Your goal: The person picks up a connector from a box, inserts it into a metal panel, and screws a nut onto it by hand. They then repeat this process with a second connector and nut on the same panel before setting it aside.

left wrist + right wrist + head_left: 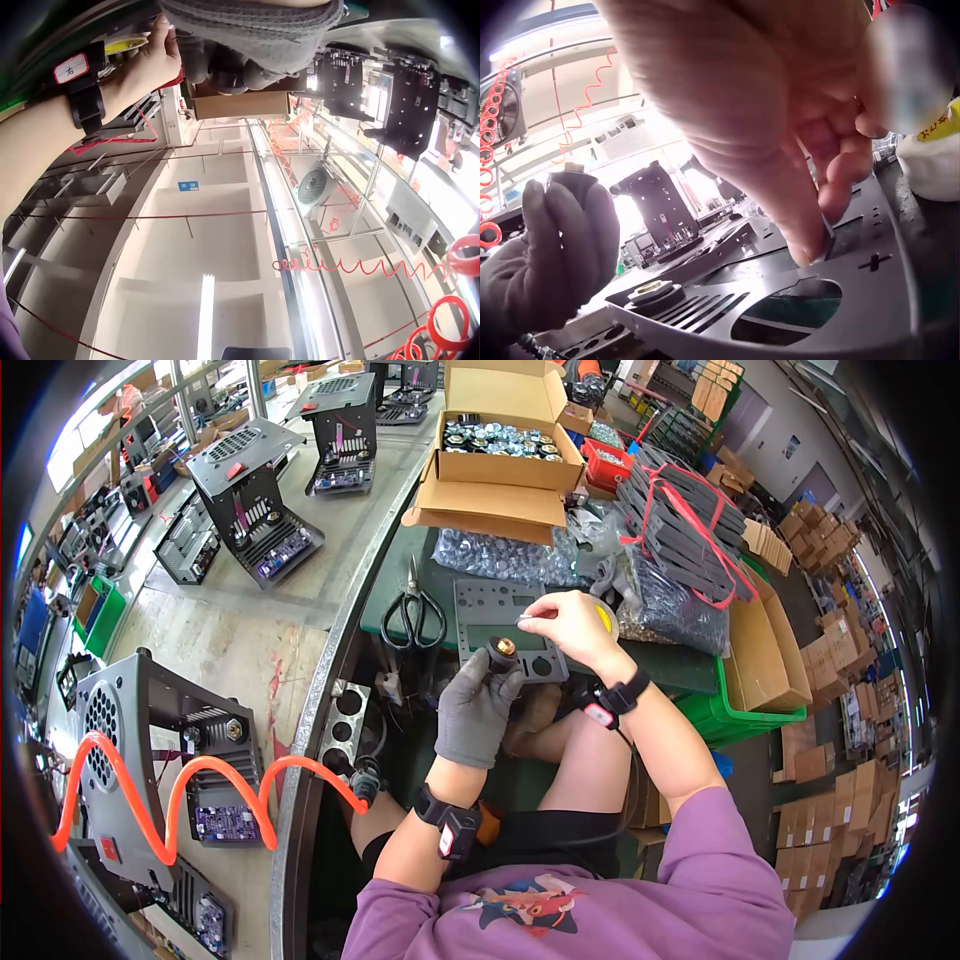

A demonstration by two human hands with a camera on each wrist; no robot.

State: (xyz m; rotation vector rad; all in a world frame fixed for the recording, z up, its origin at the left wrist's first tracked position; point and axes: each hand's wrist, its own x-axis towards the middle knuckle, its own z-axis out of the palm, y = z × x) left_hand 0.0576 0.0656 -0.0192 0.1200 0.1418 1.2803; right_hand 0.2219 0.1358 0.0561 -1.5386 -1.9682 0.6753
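Note:
My left hand [487, 678], in a grey glove [255, 34], grips a black socket connector with a brass tip [500, 650] upright above the green bench. My bare right hand [545, 618] pinches a small thin metal part [522, 620] between thumb and fingertips, just above and to the right of the connector. In the right wrist view the part [829, 240] hangs over a grey metal front panel [855, 296] with cut-outs, and the gloved left hand [555, 247] holds the connector [570, 176] on the left. The panel [480, 610] lies flat under both hands.
Black scissors [413, 615] lie left of the panel. Bags of hardware [500, 555], an open cardboard box of parts [500, 445] and a red-strapped bundle of black plates [680, 520] stand behind. A green crate [760, 705] sits right. Open machine housings [250, 500] line the conveyor left, with an orange coiled hose [190, 780].

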